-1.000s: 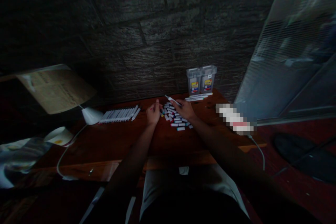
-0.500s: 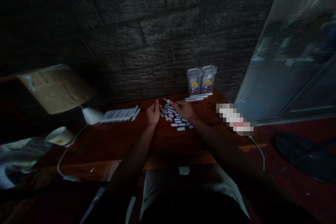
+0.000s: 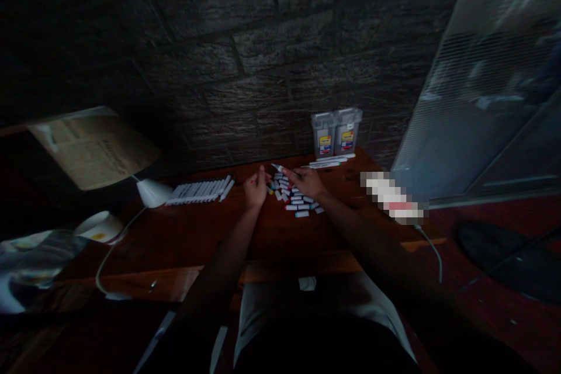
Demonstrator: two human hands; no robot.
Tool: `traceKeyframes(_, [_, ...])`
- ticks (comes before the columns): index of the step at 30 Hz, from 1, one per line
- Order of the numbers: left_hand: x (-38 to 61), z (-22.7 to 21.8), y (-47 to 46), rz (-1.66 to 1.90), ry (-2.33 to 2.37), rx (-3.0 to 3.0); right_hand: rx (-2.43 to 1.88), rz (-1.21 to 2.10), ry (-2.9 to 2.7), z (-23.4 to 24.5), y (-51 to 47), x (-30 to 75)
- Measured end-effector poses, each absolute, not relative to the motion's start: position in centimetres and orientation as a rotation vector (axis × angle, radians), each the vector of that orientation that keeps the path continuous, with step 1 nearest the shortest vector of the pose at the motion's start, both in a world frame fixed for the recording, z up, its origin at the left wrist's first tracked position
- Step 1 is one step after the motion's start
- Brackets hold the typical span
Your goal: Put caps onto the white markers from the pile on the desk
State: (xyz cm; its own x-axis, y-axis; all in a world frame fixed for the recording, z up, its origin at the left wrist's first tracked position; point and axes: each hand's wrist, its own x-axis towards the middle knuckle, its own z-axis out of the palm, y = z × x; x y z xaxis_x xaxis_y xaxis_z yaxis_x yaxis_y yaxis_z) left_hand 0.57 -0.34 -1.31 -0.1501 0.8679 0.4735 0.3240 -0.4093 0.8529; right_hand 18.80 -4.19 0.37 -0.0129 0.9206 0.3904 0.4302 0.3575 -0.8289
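The scene is dim. My right hand (image 3: 307,182) holds a white marker (image 3: 280,168) whose tip points left, over a pile of loose marker caps (image 3: 294,197) in several colours on a dark wooden table (image 3: 197,234). My left hand (image 3: 256,188) is close beside it on the left edge of the pile, fingers pinched together; a small cap may be in them but I cannot tell. A row of several white markers (image 3: 201,190) lies side by side to the left of my left hand.
Two clear marker boxes (image 3: 336,132) stand at the back against a stone wall, with a few markers (image 3: 329,161) lying before them. A white lamp base (image 3: 151,193) and cable, a white cup (image 3: 100,227) and a paper (image 3: 94,146) are at left. A window is at right.
The marker in my right hand has tilted lower and moved left toward my left hand. My left hand has barely moved.
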Motion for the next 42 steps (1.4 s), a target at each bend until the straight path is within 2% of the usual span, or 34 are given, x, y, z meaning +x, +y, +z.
traceKeyframes(19, [0.5,-1.5,-0.2,1.587,1.347,1.679,-1.288,0.621,-1.379,0.5,-4.0,19.1])
traceKeyframes(42, [0.5,-1.6,-0.1,1.623,1.334,1.693,-1.131,0.487,-1.550,-1.2,-3.0,18.6])
